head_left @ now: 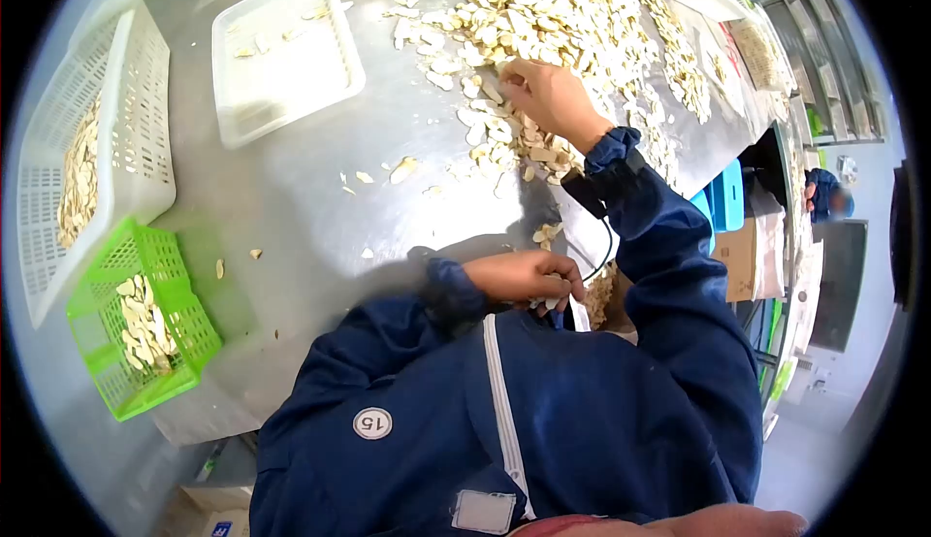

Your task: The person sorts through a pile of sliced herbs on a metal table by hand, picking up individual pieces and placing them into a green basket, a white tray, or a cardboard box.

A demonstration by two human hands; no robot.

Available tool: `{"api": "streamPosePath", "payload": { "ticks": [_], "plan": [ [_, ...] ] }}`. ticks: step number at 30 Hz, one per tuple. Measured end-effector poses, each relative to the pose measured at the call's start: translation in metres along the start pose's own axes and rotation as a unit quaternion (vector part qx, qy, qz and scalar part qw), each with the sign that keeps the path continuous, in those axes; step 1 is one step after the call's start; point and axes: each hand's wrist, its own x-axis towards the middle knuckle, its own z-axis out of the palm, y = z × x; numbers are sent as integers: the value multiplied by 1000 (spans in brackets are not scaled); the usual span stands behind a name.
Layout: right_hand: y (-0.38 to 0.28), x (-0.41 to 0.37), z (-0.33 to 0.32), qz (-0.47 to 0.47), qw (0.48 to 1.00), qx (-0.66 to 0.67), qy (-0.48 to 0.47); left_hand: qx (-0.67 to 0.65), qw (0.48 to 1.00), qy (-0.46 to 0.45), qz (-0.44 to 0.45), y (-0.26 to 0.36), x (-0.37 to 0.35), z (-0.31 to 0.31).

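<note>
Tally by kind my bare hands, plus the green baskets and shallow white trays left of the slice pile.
Hands: 2, left hand and right hand
Green basket, holding pale slices: 1
Shallow white tray: 1
Total: 4

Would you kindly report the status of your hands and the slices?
Right hand at the slice pile; left hand by the jacket front, apparently holding slices; no obstruction visible.

At right, a blue bin (727, 195) sits near 1 cardboard box (741, 260), with a grey rack (824, 57) farther off.
</note>
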Motion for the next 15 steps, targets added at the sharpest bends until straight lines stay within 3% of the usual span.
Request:
{"api": "streamPosePath", "payload": {
  "ticks": [1,5,6,9,12,15],
  "plan": [
    [-5,2,1,-7,999,33,1,-4,1000,-2,2,0,0,0],
    [-12,15,21,-141,989,-47,14,-2,998,-8,55,-22,10,-4],
    [-16,17,23,-109,993,-49,-1,3,997,-11,81,-19,10,-4],
    [-19,18,15,-56,996,-51,-44,-35,999,4,7,-4,-1,0],
    [-22,3,-2,-61,997,0,-39,13,999,16,38,-13,6,-3],
    [-24,-26,-25,43,989,141,9,45,981,70,176,-30,18,-9]
  ]
}}
